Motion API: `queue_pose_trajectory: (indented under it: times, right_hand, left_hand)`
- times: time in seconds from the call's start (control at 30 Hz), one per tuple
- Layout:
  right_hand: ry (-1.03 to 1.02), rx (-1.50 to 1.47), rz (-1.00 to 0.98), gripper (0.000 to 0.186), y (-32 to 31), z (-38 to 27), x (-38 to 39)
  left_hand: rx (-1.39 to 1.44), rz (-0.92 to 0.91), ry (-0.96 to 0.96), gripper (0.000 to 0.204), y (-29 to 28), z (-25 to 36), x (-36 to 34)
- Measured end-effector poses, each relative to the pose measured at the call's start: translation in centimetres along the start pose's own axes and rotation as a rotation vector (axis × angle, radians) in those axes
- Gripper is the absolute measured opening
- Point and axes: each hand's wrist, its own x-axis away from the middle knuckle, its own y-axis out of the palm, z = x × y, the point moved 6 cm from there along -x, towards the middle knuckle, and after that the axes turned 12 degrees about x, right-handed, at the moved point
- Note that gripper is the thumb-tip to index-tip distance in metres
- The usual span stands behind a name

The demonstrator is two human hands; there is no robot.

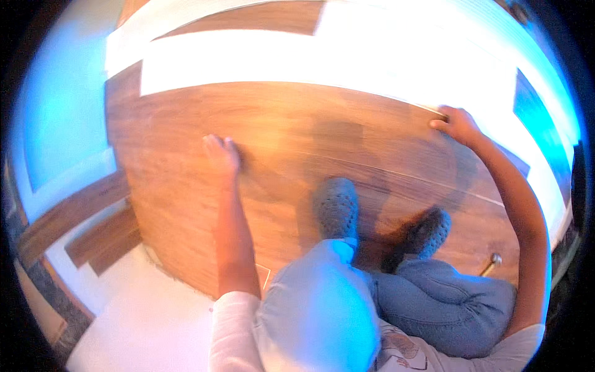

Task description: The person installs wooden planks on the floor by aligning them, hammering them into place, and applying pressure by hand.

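Wood-look floor planks [279,124] lie joined in front of me and beneath my feet. My left hand [222,156] rests on the planks left of centre, its slightly blurred fingers stretched forward and holding nothing. Farther right, my right hand [458,126] curls round the far edge of the outermost plank, near its right end. A thin pale line shows along that edge beside the fingertips, and part of the grip is hidden. Beyond the edge lies a bright white sheet [248,59].
My grey perforated shoes [338,201] stand on the planks. A tool with a round metal head [496,258] lies at right beside my knee. Loose plank pieces [105,235] lie at left. Another plank [260,18] rests on the white surface at the far side.
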Motion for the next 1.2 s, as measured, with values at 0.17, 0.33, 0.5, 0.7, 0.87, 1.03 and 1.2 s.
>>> queue_pose_trajectory:
  times: [0.17, 0.33, 0.5, 0.7, 0.87, 1.03, 1.2]
  right_hand:
    - [-0.063, -0.04, -0.03, 0.067, 0.6, 1.5, -3.1]
    - [-0.088, -0.046, -0.008, 0.078, 2.3, 2.1, -3.4]
    - [0.003, -0.28, 0.007, 0.068, 3.1, 2.5, -3.3]
    - [0.063, -0.343, -0.003, 0.06, 2.2, 3.3, -1.4]
    - [0.067, -0.329, -0.011, 0.059, -0.5, 2.2, 0.3]
    - [0.111, -0.349, -0.016, 0.056, -2.7, 1.4, 2.1]
    - [0.113, -0.316, -0.005, 0.056, -2.0, 2.3, 1.6]
  left_hand:
    - [0.142, 0.2, -0.046, 0.065, -1.2, 3.8, 2.5]
    - [0.3, 0.312, -0.061, 0.065, -2.2, 4.4, 3.6]
    - [0.342, 0.339, -0.052, 0.066, -2.6, 3.3, 3.0]
    - [0.354, 0.323, -0.011, 0.068, -2.5, 2.9, 3.0]
    - [0.385, 0.253, -0.055, 0.069, -2.2, 2.5, 2.8]
    - [0.387, 0.222, -0.067, 0.068, -1.9, 2.7, 2.8]
    - [0.372, 0.198, -0.082, 0.072, -2.0, 3.3, 2.5]
